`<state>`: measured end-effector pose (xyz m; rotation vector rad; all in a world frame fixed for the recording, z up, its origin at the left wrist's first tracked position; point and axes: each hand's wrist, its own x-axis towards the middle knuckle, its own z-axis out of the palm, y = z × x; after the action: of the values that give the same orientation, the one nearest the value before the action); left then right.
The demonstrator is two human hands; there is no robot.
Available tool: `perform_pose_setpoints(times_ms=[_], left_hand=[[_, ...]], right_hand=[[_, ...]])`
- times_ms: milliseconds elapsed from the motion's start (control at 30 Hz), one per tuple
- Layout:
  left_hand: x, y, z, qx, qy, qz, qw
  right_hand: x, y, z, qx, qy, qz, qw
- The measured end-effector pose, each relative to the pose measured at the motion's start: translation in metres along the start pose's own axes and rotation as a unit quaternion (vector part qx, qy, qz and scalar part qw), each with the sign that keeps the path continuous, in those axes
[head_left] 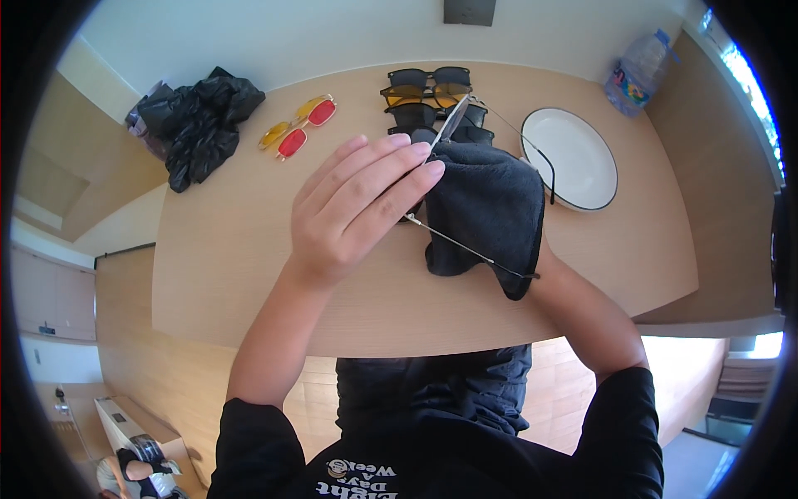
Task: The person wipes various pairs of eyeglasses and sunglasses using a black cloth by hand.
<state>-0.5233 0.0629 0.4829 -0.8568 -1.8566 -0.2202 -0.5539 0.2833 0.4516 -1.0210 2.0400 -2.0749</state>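
My left hand (pixel 362 195) pinches the front of a pair of thin metal-framed glasses (pixel 455 121), held tilted above the table. One temple points down toward my right forearm; the other reaches toward the plate. A dark grey cloth (pixel 486 204) drapes over my right hand, hiding its fingers, and bunches against the glasses; only the right wrist (pixel 549 254) shows below it. Just beyond my hands lies a column of several dark sunglasses (pixel 428 76), with an amber-lensed pair (pixel 403 96) among them.
Red-lensed glasses (pixel 307 130) and yellow-lensed glasses (pixel 274 135) lie at the left. A crumpled black plastic bag (pixel 204 116) sits at the far left. On the right are a white dark-rimmed plate (pixel 573 158) and a plastic bottle (pixel 638 75). Another person (pixel 137 474) appears at the lower left.
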Motion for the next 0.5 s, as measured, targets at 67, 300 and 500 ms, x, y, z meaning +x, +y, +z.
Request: perform_pose_setpoints(times_ms=[67, 300, 500], left_hand=[[0.0, -0.001, 0.0, -0.005, -0.001, -0.003, 1.0], [0.0, 0.002, 0.003, -0.055, 0.005, -0.064, 0.996], [-0.007, -0.009, -0.003, -0.055, 0.041, -0.091, 0.993]], right_hand=[[-0.002, -0.002, -0.002, 0.021, -0.008, 0.034, 0.999], [0.007, -0.035, -0.008, -0.114, -0.05, 0.12, 0.985], [0.023, -0.061, 0.006, -0.243, -0.077, 0.22, 0.942]])
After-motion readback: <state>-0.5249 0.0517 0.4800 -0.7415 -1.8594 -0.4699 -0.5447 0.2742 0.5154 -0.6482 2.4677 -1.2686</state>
